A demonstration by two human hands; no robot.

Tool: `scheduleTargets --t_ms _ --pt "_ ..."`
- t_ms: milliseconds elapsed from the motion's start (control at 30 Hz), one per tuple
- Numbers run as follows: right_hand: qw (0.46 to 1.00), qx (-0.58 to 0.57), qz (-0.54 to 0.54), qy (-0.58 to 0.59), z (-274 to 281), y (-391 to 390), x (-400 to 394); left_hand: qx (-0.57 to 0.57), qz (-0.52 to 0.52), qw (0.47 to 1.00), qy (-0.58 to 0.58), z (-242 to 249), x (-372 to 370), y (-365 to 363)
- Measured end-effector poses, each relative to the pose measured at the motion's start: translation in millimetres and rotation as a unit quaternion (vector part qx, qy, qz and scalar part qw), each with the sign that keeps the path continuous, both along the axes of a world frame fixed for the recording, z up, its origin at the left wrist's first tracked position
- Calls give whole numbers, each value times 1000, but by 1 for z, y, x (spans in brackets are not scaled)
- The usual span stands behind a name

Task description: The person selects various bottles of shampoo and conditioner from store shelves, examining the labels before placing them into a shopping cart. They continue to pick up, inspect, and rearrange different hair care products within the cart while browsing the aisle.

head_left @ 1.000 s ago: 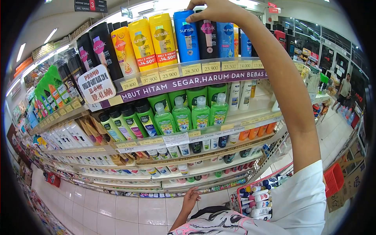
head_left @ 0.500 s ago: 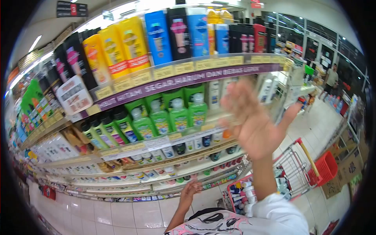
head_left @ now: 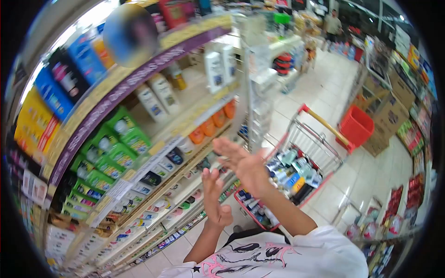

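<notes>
My right hand (head_left: 248, 169) is raised in front of the shop shelves, fingers spread, with nothing in it. Just left of it and a little lower, my left hand (head_left: 216, 198) is up with its fingers apart, also holding nothing. The two hands are close but not touching. Behind them run the shelves, with green bottles (head_left: 110, 157), white boxed bottles (head_left: 214, 69) and orange items (head_left: 208, 127). Above is a purple label strip (head_left: 139, 69).
A shopping cart (head_left: 320, 132) filled with bottles and packs stands right of my hands. Beyond it are a red basket (head_left: 356, 126) and cardboard boxes (head_left: 391, 111). A person (head_left: 332, 27) stands far down the tiled aisle. Yellow and blue bottles line the top shelf.
The view has turned right and tilted, showing more of the cart and aisle. My right hand has come down and left from the upper shelf. My left hand has risen towards it.
</notes>
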State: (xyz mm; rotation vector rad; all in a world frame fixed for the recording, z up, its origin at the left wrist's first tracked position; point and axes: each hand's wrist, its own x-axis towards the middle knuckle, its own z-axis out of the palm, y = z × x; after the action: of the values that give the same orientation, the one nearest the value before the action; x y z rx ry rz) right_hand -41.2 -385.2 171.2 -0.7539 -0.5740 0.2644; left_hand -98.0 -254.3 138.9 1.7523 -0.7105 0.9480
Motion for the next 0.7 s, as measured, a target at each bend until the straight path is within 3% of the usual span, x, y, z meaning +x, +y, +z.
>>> scheduleTargets --t_ms 33,67,100,133,167,200,233,267,333,400,433,467,500,533,567,600,633,667,700 --pt "996 -35 -42 72 -33 4 -4 119 24 993 7 -13 14 -3" --pt "992 -25 -67 102 -65 1 0 152 50 984 80 -36 50 -14" --pt "980 -108 -52 159 -103 -4 -7 192 77 964 165 -84 77 -22" --pt "956 -185 -20 227 -133 -11 -33 192 53 951 237 -166 85 4" --pt "949 -169 -23 266 -139 -34 -53 191 36 932 307 -246 92 30" --pt "970 -187 -40 152 -131 -76 -55 -42 -8 866 498 -264 74 36" --pt "977 -203 -50 34 -126 -105 -55 -274 -39 716 641 -277 46 40" --pt "978 -196 -50 48 -130 -115 -54 -267 -32 709 652 -278 34 29" --pt "911 -295 -277 -82 -141 -121 -57 -570 112 514 632 -258 1 -7" --pt "908 -305 -268 -105 -234 -102 -53 -612 -246 475 582 -186 11 -71" --pt "827 -441 -259 -233 -303 -93 -52 -457 -156 603 635 -147 22 -111" --pt "712 -556 -236 -358 -340 -92 -53 -277 -62 697 659 -115 27 -137" --pt "702 -616 -145 -328 -326 -109 -40 -279 -48 692 664 -91 23 -140" --pt "679 -668 -55 -299 -309 -129 -25 -168 -87 804 563 -70 21 -138" --pt "706 -613 -203 -290 -323 -131 -24 -51 -122 887 442 -62 21 -138" --pt "711 -608 -194 -293 -335 -127 -27 -53 -111 887 445 -63 24 -140" --pt "865 -490 -105 -31 -333 -122 -28 -20 -104 912 397 -68 27 -141" --pt "916 -321 2 240 -313 -118 -26 15 -94 932 350 -75 28 -141" --pt "880 -184 89 428 -291 -113 -22 27 -23 923 383 -99 30 -152"
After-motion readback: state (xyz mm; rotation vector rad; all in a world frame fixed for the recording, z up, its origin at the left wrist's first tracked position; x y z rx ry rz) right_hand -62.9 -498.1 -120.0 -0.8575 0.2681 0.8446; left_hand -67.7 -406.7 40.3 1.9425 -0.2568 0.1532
